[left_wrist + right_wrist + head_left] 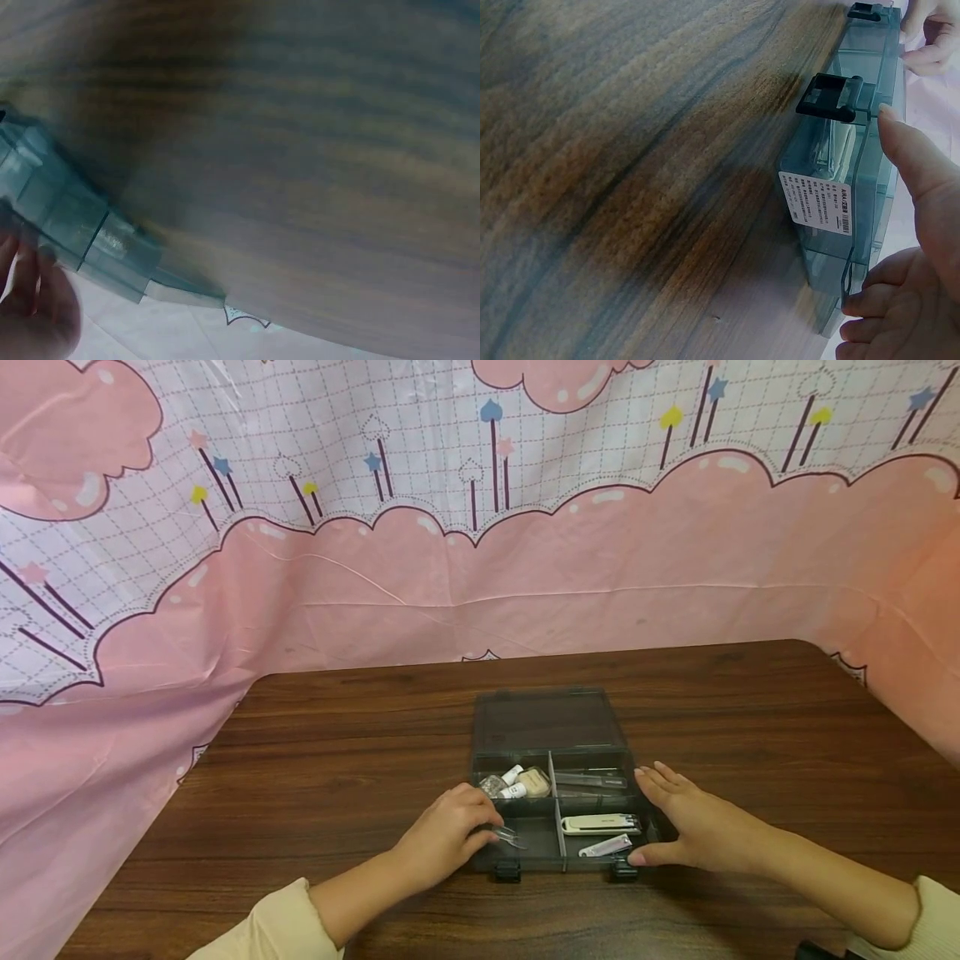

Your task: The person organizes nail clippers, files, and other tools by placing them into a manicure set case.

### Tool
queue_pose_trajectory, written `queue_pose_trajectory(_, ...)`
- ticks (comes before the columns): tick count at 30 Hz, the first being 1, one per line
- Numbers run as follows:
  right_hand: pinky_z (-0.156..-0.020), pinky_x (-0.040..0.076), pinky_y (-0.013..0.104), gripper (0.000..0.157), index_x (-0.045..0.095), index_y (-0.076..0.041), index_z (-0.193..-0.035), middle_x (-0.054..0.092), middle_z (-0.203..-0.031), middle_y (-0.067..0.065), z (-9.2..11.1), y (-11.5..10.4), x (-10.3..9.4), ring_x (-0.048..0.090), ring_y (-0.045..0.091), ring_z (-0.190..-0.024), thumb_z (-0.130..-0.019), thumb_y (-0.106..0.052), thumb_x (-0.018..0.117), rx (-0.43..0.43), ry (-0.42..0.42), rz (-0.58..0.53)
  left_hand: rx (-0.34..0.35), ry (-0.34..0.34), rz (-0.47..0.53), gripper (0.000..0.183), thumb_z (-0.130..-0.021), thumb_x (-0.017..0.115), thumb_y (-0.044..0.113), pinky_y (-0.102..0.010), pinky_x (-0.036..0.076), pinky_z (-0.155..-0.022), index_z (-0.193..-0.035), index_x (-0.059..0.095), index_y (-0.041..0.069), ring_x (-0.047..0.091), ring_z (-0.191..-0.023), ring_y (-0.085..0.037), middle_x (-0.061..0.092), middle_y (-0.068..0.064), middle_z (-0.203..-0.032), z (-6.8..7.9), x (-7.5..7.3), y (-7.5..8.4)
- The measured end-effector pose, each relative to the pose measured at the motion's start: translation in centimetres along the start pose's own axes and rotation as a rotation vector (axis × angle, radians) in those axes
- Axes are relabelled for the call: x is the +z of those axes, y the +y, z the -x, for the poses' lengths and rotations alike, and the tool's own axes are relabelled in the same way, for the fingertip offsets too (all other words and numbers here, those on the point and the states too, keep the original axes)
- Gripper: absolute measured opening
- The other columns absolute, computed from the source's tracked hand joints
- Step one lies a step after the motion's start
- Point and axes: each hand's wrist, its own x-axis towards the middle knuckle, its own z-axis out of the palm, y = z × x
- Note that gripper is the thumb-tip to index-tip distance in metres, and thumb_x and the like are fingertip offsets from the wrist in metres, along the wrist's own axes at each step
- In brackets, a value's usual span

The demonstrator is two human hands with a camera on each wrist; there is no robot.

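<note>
A dark see-through compartment box (562,864) lies with its lid (547,720) folded back. My left hand (450,827) pinches a small clear pronged piece (510,837) over the front left compartment; its exact kind is unclear. My right hand (697,822) is spread at the box's right side, thumb by the front latch (831,97) and fingers along the side wall. A cream nail clipper (600,824) and a smaller nail clipper (606,846) lie in the front right compartment. In the left wrist view, the left fingertips are partly hidden.
Small white-capped containers (513,791) and a beige item (534,782) fill the back left compartment. Slim grey items (591,780) lie at back right. A white label (817,202) is on the box's side. Beyond the wooden table (360,735) hangs a pink patterned cloth (360,585).
</note>
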Motion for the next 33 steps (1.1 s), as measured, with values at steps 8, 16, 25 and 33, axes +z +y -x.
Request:
queue_pose_trajectory(8,-0.098,0.030,0.065,0.107,0.033,0.014,-0.137,0.030,-0.143,0.033,0.0,0.1,-0.1,0.024,0.054,-0.131,-0.071,-0.065,0.062,0.003,-0.006,0.015,-0.024,-0.124,-0.086,0.013,-0.078,0.072,0.016,-0.023,0.049,-0.074,-0.090,0.073,0.011,0.057,-0.088,-0.012,0.068,0.003,-0.089,-0.7,-0.2,0.2)
queue_pose_trajectory(16,-0.098,0.030,0.066,0.106,0.033,0.014,-0.137,0.030,-0.143,0.033,0.1,0.3,-0.2,0.024,0.054,-0.131,-0.072,-0.065,0.062,0.003,-0.010,0.019,0.000,-0.184,-0.183,0.012,-0.079,0.072,0.019,-0.025,0.049,-0.072,-0.089,0.074,0.014,0.056,-0.085,-0.012,0.067,0.005,-0.087,-1.4,-0.4,0.5)
queue_pose_trajectory(25,-0.098,0.029,0.066,0.107,0.032,0.015,-0.137,0.029,-0.143,0.034,0.1,0.5,-0.1,0.023,0.055,-0.131,-0.072,-0.065,0.062,-0.009,-0.011,0.007,-0.019,-0.002,-0.032,0.014,-0.082,0.070,0.018,-0.029,0.051,-0.082,-0.093,0.072,0.010,0.058,-0.091,-0.013,0.066,0.002,-0.094,-0.7,-0.3,0.0)
queue_pose_trajectory(33,-0.102,0.026,0.064,0.101,0.029,0.007,-0.142,0.028,-0.147,0.028,0.8,0.4,-0.5,0.024,0.050,-0.134,-0.075,-0.063,0.060,-0.006,0.066,0.041,-0.117,0.384,-0.025,0.029,-0.083,0.070,0.020,-0.042,0.049,-0.085,-0.108,0.065,0.006,0.056,-0.105,-0.025,0.055,-0.010,-0.121,-0.3,-1.3,-0.3)
